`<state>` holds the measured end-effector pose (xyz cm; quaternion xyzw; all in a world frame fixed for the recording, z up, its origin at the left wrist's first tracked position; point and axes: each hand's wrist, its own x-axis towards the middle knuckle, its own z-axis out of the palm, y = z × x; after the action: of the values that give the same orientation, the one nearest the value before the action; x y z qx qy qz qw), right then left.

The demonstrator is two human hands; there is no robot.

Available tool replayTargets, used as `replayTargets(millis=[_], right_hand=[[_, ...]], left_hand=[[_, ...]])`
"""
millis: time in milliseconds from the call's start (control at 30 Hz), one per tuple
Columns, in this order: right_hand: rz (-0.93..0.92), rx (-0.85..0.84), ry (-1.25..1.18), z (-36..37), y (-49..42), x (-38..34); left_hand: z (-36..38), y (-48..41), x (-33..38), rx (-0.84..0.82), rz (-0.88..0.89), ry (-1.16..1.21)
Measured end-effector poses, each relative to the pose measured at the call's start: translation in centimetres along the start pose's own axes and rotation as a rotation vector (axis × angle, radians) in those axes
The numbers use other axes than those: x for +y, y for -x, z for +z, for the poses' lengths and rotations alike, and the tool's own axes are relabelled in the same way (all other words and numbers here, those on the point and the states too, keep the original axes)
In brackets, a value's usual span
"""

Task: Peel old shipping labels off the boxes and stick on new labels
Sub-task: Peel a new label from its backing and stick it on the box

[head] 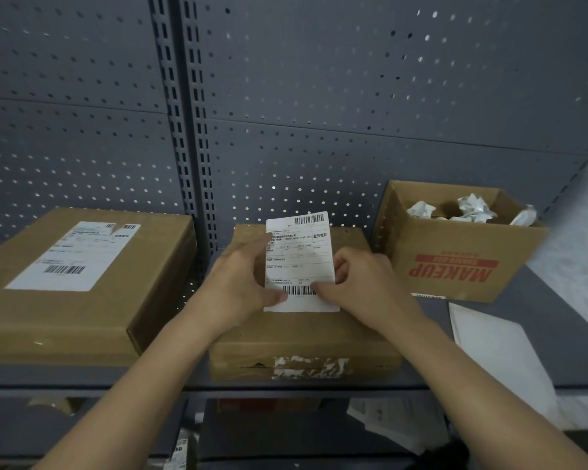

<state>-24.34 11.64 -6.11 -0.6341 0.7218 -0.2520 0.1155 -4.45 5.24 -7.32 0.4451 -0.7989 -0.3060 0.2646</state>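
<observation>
new label (299,262) at frame centre, held over the top of the mid box (302,337); lower edge down at the box top, upper part tilted up off it, prob so it can be squared up before pressing; can't tell if the backing is on or off

left hand (241,283) grips the label's left edge, thumb on the print near the lower barcode; right hand (360,283) pinches the lower-right edge, fingers curled; two-hand hold keeps the sheet flat, no curl

label print: barcode top right, 2nd barcode at bottom, small Chinese txt in a grid, "业务类型" at right; rest too small to read

mid box front face has torn white residue (308,366), so old label looks to be off already; my read: stick-on step for this box

left of frame: large box (143,300), apart from the mid box, with its own label (72,256) flat on top, barcodes visible, txt blurred; old or new, can't tell

right of frame: open carton (455,262), "MAKEUP" in red, upside down from this view; crumpled paper (472,206) inside, likely the scrap bin

white sheet (489,340) lies flat lower right; all on a grey shelf (540,293), pegboard (319,96) behind
</observation>
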Motion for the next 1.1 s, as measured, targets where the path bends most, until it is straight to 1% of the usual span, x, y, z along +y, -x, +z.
replayTargets(millis=[167,300,400,467,567,667,800,1000,1100], right_hand=[[0.031,0.029,0.069,0.2,-0.9,0.6],[0.053,0.034,0.126,0.6,-1.6,1.1],[0.036,0.020,0.152,0.6,-2.4,1.2],[0.018,0.008,0.147,0.7,-3.5,1.3],[0.006,0.040,0.157,1.2,-5.7,1.6],[0.026,0.043,0.184,1.6,-8.0,1.8],[0.052,0.044,0.145,1.7,-10.4,2.2],[0.083,0.020,0.144,2.2,-11.4,3.0],[0.113,-0.006,0.188,2.0,-11.7,3.0]], left_hand=[[0.4,0.1,-0.2,0.056,-0.057,-0.116],[0.9,-0.3,-0.3,0.120,-0.016,-0.244],[1.1,-1.2,-0.3,0.140,-0.001,-0.310],[1.2,-2.1,-0.6,0.144,0.008,-0.321],[1.4,-3.8,-1.3,0.148,0.034,-0.333],[1.3,-5.7,-1.8,0.139,0.048,-0.328],[1.0,-8.1,-2.5,0.128,0.032,-0.319],[1.4,-8.9,-3.6,0.143,0.040,-0.314],[1.6,-9.3,-3.5,0.099,0.037,-0.367]])
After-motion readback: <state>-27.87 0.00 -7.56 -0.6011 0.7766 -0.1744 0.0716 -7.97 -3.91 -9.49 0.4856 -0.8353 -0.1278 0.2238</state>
